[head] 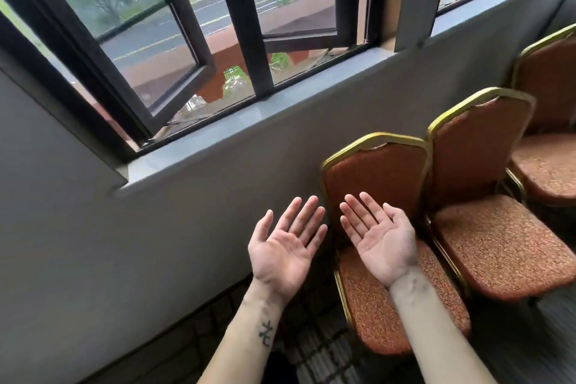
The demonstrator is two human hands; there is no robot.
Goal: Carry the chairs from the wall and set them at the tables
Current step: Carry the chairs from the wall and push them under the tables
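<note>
Where grey wall (156,243) runs under open windows (146,40) upper left, I note padded chairs (480,140) at right; left hand (285,246) and right hand (378,238) palm-up, fingers straight, holding nothing.

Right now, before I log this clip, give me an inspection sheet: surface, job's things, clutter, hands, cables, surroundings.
Surface: patterned carpet; no table in view.
Job's things: three chairs in a row along the wall: nearest chair, middle chair, far chair; none held.
Clutter: nothing seen.
Hands: left hand and right hand palm up, holding nothing.
Cables: nothing seen.
Surroundings: grey wall, sill, window with panes swung open, street outside.
</note>
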